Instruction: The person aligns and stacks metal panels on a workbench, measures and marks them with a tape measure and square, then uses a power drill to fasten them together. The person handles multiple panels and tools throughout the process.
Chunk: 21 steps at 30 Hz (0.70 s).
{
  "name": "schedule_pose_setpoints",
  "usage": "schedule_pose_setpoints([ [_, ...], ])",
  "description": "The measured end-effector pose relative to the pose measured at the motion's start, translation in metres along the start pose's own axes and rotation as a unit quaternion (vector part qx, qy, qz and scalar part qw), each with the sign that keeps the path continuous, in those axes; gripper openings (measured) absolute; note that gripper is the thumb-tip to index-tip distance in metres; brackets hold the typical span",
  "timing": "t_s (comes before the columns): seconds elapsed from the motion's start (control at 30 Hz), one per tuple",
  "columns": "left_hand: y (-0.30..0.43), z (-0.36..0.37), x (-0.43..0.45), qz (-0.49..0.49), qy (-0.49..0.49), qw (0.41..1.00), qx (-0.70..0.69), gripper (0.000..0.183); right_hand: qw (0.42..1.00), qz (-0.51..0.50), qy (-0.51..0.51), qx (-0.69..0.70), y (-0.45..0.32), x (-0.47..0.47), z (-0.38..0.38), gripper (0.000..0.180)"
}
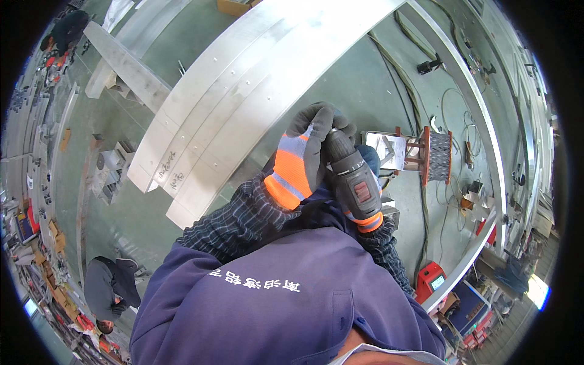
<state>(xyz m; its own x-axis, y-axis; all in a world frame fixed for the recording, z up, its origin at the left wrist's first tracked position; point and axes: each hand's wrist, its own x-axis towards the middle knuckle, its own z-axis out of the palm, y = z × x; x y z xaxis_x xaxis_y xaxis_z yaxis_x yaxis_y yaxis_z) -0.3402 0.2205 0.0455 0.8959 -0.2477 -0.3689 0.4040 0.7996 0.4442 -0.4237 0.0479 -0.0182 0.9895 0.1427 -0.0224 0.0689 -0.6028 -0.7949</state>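
My right hand (370, 221), in an orange and grey work glove, holds a black cordless drill (360, 182) from beneath. The drill body hides most of that hand. Its chuck (338, 145) points away from my chest. My left hand (299, 157), gloved alike, has its fingers curled around the chuck's front end; they hide any bit or small part there. Beyond and to the left of my hands lie long curved metal panels (237, 107) with small holes, drawn lines and handwriting near one end.
A curved metal frame (483, 105) arcs around the right side. Cables (413, 102) and a reel-like stand with red sides (426, 155) are on the floor, beside a paper sheet (388, 148). A red machine (429, 279) stands lower right. Another person (107, 285) crouches lower left.
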Motion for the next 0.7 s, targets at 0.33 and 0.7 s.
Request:
schedule_pose_setpoints([
  [0.33,-0.006,0.002,-0.024,0.073,-0.083,0.977,0.18,0.052,0.997,-0.058,0.018,-0.043,0.008,-0.007,0.004,0.04],
  [0.7,-0.015,0.004,-0.029,0.06,-0.067,0.984,0.152,0.058,0.998,-0.026,-0.031,0.048,-0.036,0.008,-0.013,0.038],
])
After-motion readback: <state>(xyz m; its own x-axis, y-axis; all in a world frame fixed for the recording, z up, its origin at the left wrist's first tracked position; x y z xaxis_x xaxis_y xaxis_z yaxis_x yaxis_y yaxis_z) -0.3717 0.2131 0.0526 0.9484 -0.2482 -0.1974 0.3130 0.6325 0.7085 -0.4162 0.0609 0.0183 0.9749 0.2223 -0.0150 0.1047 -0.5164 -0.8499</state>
